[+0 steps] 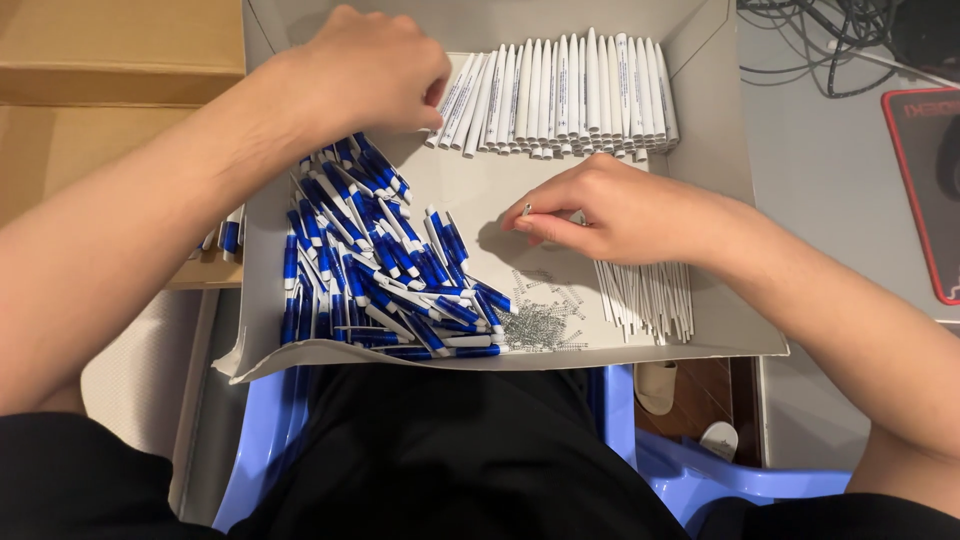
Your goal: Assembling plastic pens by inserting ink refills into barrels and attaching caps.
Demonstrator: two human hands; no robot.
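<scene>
Right grip pinches small spring | left grip grasps white barrel

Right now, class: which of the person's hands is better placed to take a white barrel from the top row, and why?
The left hand. It rests at the left end of the row of white barrels, fingers on them. The right hand is lower in the tray, pinching a small spring.
</scene>
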